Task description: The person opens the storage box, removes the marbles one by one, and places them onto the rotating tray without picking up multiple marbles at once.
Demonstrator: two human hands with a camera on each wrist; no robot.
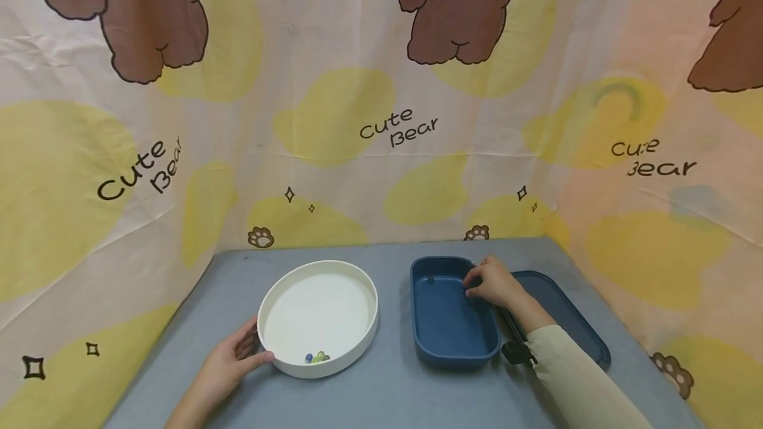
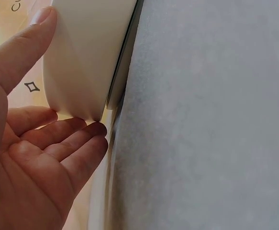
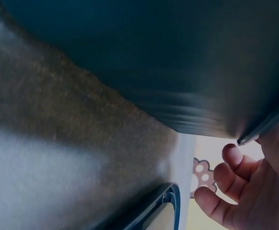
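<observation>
White and low-walled, the round dish (image 1: 316, 310) sits on the table (image 1: 393, 389), my left hand (image 1: 224, 364) at its near left side: fingers relaxed, thumb and fingertips touching the wall without wrapping round it. Inside the dish, by its near edge, lie a few green and blue beads (image 1: 320, 356). Right of the dish stands the blue box (image 1: 450, 330). A small dark piece (image 1: 430, 279) rests in it, on the side nearer the dish; at the side away from the dish my right hand (image 1: 499, 285) dips thumb and forefinger in, and I cannot tell whether they pinch anything. I judge this step to be picking out something small, the next move calling for a fine pinch and a clean lift over the wall. Well right of the dish lies a flat blue lid (image 1: 560, 316). Behind the dish, the patterned cloth (image 1: 334, 111) reads "Cute Bear" three times; I make out no brand.
</observation>
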